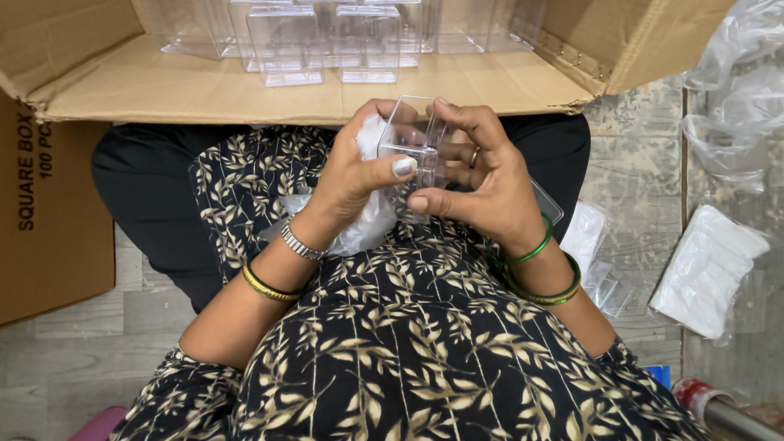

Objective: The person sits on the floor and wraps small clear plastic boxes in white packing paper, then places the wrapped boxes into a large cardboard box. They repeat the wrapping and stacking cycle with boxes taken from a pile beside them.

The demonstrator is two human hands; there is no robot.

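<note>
Before an open cardboard carton [204,90], both hands' fingers [392,167] grip a clear square plastic box [416,139].

Black dress with beige leaf print [408,327]; green glass bangles [541,245]; gold-green bangle [265,286]; silver watch band [299,242]; clear plastic box [416,143]; brown cardboard carton [204,86]; white packets [706,269]; grey floor [73,367].

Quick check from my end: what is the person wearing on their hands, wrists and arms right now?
Left hand: pale glittery nail polish on the thumb, a silver metal watch band at the wrist, a gold-green bangle further up. Right hand: a gold ring and two green bangles. Forearms are bare; the black leaf-print sleeves start near the elbows.
</note>
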